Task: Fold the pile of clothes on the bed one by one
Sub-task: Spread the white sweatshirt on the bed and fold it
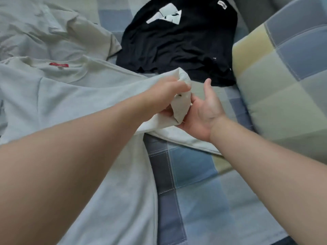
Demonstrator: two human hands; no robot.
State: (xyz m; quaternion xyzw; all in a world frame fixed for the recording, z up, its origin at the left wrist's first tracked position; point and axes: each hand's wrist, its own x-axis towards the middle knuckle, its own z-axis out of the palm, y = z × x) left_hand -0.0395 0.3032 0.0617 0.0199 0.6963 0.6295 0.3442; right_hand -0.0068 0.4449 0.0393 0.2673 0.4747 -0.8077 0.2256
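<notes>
A pale grey-white T-shirt (74,92) with a red neck label lies spread across the left of the bed. Its right sleeve (182,105) is lifted off the cover. My left hand (164,96) grips that sleeve from the left, fingers curled into the cloth near the cuff. My right hand (203,114) meets the sleeve from the right, palm up, fingers tucked under or behind the cuff and thumb raised free. A black T-shirt (177,45) with a white print lies crumpled beyond the hands.
A second pale garment (44,30) lies bunched at the top left. A checked pillow (286,82) in blue, yellow and grey rises on the right. The checked bed cover (203,191) shows bare below the hands.
</notes>
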